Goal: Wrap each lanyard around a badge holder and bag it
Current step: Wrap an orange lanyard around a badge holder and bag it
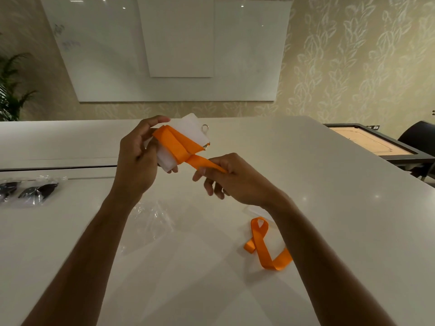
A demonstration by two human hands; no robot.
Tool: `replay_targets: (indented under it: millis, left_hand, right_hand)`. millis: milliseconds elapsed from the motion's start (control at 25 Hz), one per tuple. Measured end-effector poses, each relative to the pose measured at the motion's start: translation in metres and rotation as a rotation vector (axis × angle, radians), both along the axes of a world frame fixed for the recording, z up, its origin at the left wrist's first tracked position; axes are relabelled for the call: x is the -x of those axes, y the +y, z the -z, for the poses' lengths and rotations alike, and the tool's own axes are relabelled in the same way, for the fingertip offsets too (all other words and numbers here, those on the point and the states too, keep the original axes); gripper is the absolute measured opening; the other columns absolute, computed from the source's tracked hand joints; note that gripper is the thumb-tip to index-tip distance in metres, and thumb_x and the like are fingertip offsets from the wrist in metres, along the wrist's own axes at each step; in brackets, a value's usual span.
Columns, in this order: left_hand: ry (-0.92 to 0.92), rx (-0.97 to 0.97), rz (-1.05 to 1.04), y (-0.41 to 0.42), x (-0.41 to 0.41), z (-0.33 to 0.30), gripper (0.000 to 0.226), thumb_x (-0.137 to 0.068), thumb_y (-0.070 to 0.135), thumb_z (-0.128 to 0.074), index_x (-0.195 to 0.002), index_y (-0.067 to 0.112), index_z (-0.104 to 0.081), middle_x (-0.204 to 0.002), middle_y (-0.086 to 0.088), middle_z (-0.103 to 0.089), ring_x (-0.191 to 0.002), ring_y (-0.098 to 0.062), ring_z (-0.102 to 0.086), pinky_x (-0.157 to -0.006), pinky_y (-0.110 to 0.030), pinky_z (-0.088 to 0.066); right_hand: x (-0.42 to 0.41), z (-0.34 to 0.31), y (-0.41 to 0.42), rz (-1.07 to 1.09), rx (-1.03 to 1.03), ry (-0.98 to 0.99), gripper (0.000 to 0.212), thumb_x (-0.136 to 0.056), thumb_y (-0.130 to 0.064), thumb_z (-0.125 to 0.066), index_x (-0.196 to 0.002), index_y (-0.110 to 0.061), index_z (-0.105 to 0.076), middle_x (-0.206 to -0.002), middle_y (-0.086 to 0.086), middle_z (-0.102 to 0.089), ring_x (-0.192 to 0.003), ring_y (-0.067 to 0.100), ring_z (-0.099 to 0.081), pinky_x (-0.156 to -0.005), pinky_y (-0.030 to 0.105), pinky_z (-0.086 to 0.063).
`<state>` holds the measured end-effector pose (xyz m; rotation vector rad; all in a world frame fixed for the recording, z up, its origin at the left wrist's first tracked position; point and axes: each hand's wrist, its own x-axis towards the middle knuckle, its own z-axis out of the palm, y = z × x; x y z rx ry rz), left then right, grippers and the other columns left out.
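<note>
My left hand [137,161] grips a clear white badge holder [191,132] above the table, thumb on its top edge. An orange lanyard [181,144] is wound a few turns round the holder, and a metal ring [205,127] sticks out at the holder's far corner. My right hand [231,177] pinches the lanyard's free strap just below the holder. The strap's loose end [266,248] lies curled on the table under my right forearm. A clear plastic bag [150,222] lies flat on the table between my arms.
Two bagged dark lanyards [28,190] lie at the table's left side. The white table [329,208] has a seam running along its left part. A carrom board [372,142] and a dark chair [419,137] stand beyond the right edge. A plant [11,90] is at far left.
</note>
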<state>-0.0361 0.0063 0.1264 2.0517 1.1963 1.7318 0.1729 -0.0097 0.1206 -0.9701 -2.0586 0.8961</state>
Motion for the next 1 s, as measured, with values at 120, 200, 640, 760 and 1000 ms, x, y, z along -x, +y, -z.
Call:
replay_targets:
  millis: [120, 200, 640, 760, 1000]
  left_hand:
    - [0.013, -0.026, 0.002, 0.001, 0.007, -0.001, 0.035, -0.096, 0.001, -0.041, -0.129, 0.007, -0.050, -0.121, -0.006, -0.055, -0.079, -0.011, -0.064, -0.056, -0.009, -0.052]
    - [0.022, -0.034, 0.012, 0.000, 0.006, -0.001, 0.033, -0.097, -0.001, -0.042, -0.129, 0.007, -0.050, -0.117, -0.008, -0.058, -0.066, -0.013, -0.069, -0.053, -0.016, -0.055]
    - [-0.112, -0.148, -0.110, -0.007, -0.008, -0.005, 0.027, -0.091, -0.002, -0.050, -0.114, 0.008, -0.060, -0.116, -0.004, -0.064, -0.105, -0.009, -0.059, -0.078, -0.007, -0.048]
    - [-0.107, -0.142, -0.095, -0.007, -0.008, -0.004, 0.026, -0.092, -0.002, -0.048, -0.109, 0.013, -0.060, -0.114, -0.005, -0.065, -0.106, -0.015, -0.060, -0.080, -0.017, -0.053]
    - [-0.051, -0.107, -0.090, -0.010, -0.019, 0.002, 0.023, -0.091, 0.001, -0.051, -0.107, 0.012, -0.063, -0.114, 0.001, -0.063, -0.104, -0.010, -0.058, -0.078, -0.015, -0.053]
  right_hand:
    - [-0.007, -0.014, -0.011, -0.005, -0.067, -0.017, 0.037, -0.104, -0.026, -0.046, -0.086, -0.005, -0.070, -0.062, 0.004, -0.063, -0.053, 0.013, -0.056, -0.057, 0.016, -0.043]
    - [-0.007, -0.020, -0.016, 0.033, -0.180, 0.000, 0.039, -0.104, -0.029, -0.046, -0.079, -0.009, -0.068, -0.060, -0.001, -0.063, -0.055, 0.009, -0.058, -0.059, 0.015, -0.044]
    - [-0.038, -0.026, -0.007, 0.049, -0.013, -0.206, 0.024, -0.102, -0.015, -0.049, -0.105, -0.011, -0.072, -0.066, -0.005, -0.067, -0.059, 0.006, -0.062, -0.058, 0.011, -0.043]
    - [-0.040, -0.027, -0.009, 0.071, -0.039, 0.016, 0.037, -0.101, -0.009, -0.049, -0.137, -0.016, -0.050, -0.066, -0.002, -0.068, -0.058, 0.007, -0.060, -0.057, 0.015, -0.043]
    - [-0.024, -0.034, -0.020, -0.060, -0.174, 0.121, 0.023, -0.097, -0.003, -0.054, -0.117, -0.006, -0.064, -0.098, 0.000, -0.076, -0.089, 0.010, -0.067, -0.070, 0.020, -0.049]
